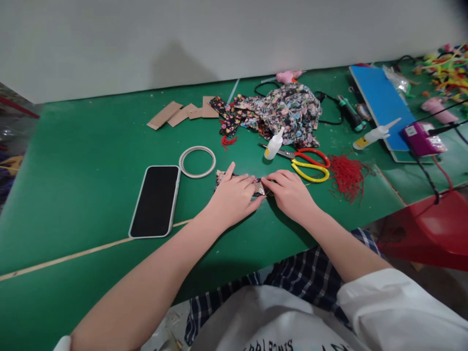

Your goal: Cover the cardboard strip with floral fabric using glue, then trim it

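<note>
Left hand (pixel 234 195) lies flat, fingers spread, pressing down on a small strip of flowered cloth (pixel 222 177) on the green table (pixel 91 146). Right hand (pixel 290 192) meets it from the other side, fingertips pinching the strip's right end. Neither hand lifts the strip; it lies on the table between them, mostly covered.

The strip appears light, thin and limp, possibly stiffened by a backing. It is best held flat by its ends or edges; a grip at the middle would probably let it fold.

Just left of the hands lies a phone (pixel 155 200), screen dark. Beyond it sits a tape ring (pixel 197 162). Behind the right hand lie scissors (pixel 309 165), a small glue bottle (pixel 273 145) and red threads (pixel 347 175). Farther back are a heap of flowered cloth (pixel 288 112) and cardboard pieces (pixel 183 114).
</note>
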### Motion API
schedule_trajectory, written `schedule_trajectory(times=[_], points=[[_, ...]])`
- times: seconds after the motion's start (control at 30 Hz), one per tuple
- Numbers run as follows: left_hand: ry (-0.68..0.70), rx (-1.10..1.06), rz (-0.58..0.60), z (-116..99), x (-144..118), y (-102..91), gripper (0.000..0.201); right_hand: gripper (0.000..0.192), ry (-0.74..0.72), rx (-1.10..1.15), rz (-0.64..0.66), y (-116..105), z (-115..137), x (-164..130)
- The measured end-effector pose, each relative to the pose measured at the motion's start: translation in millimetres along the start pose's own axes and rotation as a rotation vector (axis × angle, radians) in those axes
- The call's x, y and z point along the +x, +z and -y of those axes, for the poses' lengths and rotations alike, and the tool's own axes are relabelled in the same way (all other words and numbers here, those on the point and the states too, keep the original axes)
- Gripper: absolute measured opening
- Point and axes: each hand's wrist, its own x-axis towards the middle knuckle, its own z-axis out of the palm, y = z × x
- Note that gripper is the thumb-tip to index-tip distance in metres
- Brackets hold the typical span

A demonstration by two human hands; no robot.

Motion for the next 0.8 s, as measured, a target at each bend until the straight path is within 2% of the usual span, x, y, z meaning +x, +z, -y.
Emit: schedule_trajectory(times=[0.2,0.33,0.43,0.5,0.63,0.8], points=[[-0.006,-0.004,-0.001,0.0,0.1,0.2,0.035,0.034,-0.06,-0.059,-0.002,-0.1,-4.0,-3.2],[-0.021,-0.009,0.008,-0.2,-0.1,-0.9,0.034,0.039,-0.006,0.129,0.005,-4.5,-11.6,3.2],[-0.026,-0.017,0.018,-0.5,0.2,-2.1,0.034,0.045,0.067,0.213,-0.041,-7.1,-15.3,10.4],[-0.017,-0.019,0.016,-0.5,0.4,-2.3,0.034,0.045,0.068,0.209,-0.062,-6.5,-14.2,14.1],[0.001,0.001,0.0,0.2,-0.5,0.1,0.035,0.037,-0.004,0.159,-0.016,-0.9,-5.2,16.6],[0.011,0.043,-0.016,-2.4,-4.5,5.0,0.039,0.032,0.014,0.059,-0.002,0.5,3.0,17.1]])
